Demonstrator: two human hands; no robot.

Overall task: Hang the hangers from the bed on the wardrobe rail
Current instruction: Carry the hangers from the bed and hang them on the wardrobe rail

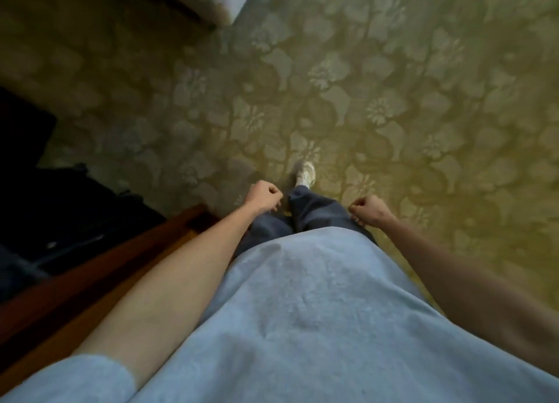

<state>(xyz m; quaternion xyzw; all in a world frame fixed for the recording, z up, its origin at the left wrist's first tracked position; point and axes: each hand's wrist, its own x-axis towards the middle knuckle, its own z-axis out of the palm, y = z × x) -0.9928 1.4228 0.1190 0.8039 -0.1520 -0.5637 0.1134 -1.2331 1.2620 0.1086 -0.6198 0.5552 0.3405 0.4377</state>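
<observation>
Olive-green carpet (393, 100) with a pale leaf pattern fills most of the head view; the person stands on it looking straight down, light blue shirt (302, 312) in the foreground, dark blue trousers (314, 209) below it and one white shoe (305, 174) stepped forward. The left hand (263, 198) hangs in front of the left thigh, its grip closed into a loose fist with nothing in it; the right hand (369, 210) hangs beside the right thigh, fingers likewise curled and holding nothing. A corner of the bed (223, 0), with pale bedding, shows at the top edge, well apart from both hands; no hanger can be made out on that corner. A reddish-brown wooden edge (90, 269) runs diagonally at lower left, just beside the left forearm; dark, unclear shapes (45, 191) lie beyond it.
</observation>
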